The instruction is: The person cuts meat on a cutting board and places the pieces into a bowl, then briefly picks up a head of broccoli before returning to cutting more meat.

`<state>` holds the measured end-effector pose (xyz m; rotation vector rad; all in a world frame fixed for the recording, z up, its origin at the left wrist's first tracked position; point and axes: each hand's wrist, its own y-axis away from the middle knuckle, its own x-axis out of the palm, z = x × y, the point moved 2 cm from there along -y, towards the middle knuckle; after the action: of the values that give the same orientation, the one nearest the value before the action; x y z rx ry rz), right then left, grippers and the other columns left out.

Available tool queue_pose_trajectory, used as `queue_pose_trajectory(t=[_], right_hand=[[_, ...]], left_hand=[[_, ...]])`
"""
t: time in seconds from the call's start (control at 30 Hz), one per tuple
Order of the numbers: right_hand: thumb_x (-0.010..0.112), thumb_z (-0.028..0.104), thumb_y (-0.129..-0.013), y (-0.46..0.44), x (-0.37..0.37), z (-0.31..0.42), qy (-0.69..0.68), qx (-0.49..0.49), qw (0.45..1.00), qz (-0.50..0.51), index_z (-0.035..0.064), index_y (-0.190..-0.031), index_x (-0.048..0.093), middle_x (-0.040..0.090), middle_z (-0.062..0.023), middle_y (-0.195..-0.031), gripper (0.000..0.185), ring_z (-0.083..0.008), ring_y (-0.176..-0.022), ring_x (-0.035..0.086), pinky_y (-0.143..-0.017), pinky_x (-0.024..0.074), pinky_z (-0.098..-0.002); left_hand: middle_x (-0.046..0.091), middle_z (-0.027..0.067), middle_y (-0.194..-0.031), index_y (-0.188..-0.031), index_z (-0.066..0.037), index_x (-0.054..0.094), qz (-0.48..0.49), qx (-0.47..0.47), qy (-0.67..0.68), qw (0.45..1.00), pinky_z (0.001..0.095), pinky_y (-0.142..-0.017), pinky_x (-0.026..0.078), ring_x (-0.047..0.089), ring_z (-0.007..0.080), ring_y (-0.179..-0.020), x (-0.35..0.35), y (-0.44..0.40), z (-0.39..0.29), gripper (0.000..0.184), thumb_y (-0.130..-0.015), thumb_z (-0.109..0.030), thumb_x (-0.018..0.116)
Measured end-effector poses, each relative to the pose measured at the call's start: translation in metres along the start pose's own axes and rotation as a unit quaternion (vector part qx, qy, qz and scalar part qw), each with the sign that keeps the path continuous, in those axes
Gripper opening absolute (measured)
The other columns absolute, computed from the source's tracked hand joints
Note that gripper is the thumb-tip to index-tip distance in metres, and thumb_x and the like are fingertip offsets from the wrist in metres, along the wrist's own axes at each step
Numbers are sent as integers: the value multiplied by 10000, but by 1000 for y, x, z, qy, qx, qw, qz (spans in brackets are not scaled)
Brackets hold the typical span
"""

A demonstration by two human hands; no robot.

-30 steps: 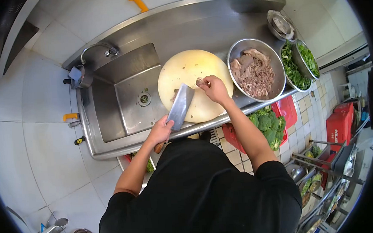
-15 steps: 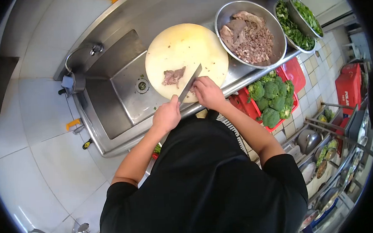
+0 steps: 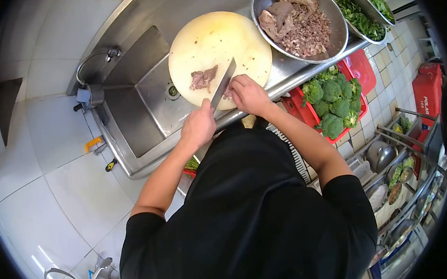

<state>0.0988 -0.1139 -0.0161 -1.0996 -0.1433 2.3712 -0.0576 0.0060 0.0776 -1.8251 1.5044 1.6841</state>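
The fingers of the left hand are clenched round the handle of a knife, its broad blade angled away across the round chopping board. The fingers of the right hand are curled down at the board's near side, close against the blade, apparently pinning a small piece of meat; the knuckles hide most of that hold. A larger piece of meat lies on the board on the other side of the blade, touched by neither hand. Beyond the right hand, a steel bowl holds chopped meat with bigger chunks, and broccoli fills a red basket below the table. The sink opens beside the board on the left.

To cut well here, the right fingertips should stay tucked, with the knuckles guiding the flat of the blade, and the strokes should be short and level. The piece sits near the board's edge, so drawing it further in would give steadier support.

Compared with half a second ago, hands, blade and larger piece keep nearly the same places on the board; mainly the camera's view has shifted. In the earliest frame, the right hand held a scrap further in and the blade showed its broad face.
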Motion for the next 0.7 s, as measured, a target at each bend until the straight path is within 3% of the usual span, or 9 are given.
queue_pose_trajectory(t=[0.13, 0.23, 0.37, 0.47, 0.6, 0.7], right_hand=[[639, 111, -847, 5, 5, -11, 33, -22, 999, 16, 22, -953, 655, 606, -121, -996, 139, -303, -1016, 595, -923, 514, -398], [638, 122, -846, 5, 7, -11, 47, -27, 998, 35, 26, -947, 656, 607, -117, -997, 141, -295, -1017, 595, -923, 513, -393], [636, 119, -845, 4, -2, -10, 41, -34, 998, 31, 34, -944, 660, 609, -105, -991, 132, -284, -1015, 600, -916, 514, -387], [635, 112, -847, 5, 0, -18, 50, -43, 998, 19, 40, -946, 661, 609, -99, -978, 125, -283, -1003, 605, -901, 517, -390], [638, 109, -845, 7, 1, -18, 50, -32, 997, 41, 50, -929, 657, 608, -100, -961, 104, -286, -986, 608, -885, 520, -400], [640, 113, -845, 8, 1, -19, 47, -22, 999, 15, 56, -902, 654, 608, -99, -949, 82, -285, -984, 608, -884, 519, -402]], left_hand=[[665, 333, -798, -1117, -9, 466, 47, -70, -8, 996, 635, -731, 505, 662, 538, -799, 20, 20, 0, 222, -1029, -209, 506], [668, 335, -805, -1131, -12, 467, -3, -33, 14, 999, 636, -733, 507, 662, 539, -802, 25, -4, -9, 222, -1026, -203, 508], [669, 344, -826, -1134, -8, 477, 29, -31, -18, 999, 645, -755, 502, 663, 541, -818, -10, 4, -20, 222, -1019, -194, 518], [676, 334, -844, -1129, -9, 480, 57, -72, -11, 996, 637, -768, 504, 662, 540, -841, 15, 22, -5, 222, -1022, -200, 517], [673, 342, -842, -1135, -10, 481, -9, -30, 34, 999, 631, -781, 505, 664, 539, -848, 25, -5, -14, 216, -1025, -194, 504], [669, 352, -839, -1142, -12, 479, 12, -13, 12, 1000, 634, -783, 505, 663, 545, -841, 4, 5, -16, 218, -1027, -196, 501]])
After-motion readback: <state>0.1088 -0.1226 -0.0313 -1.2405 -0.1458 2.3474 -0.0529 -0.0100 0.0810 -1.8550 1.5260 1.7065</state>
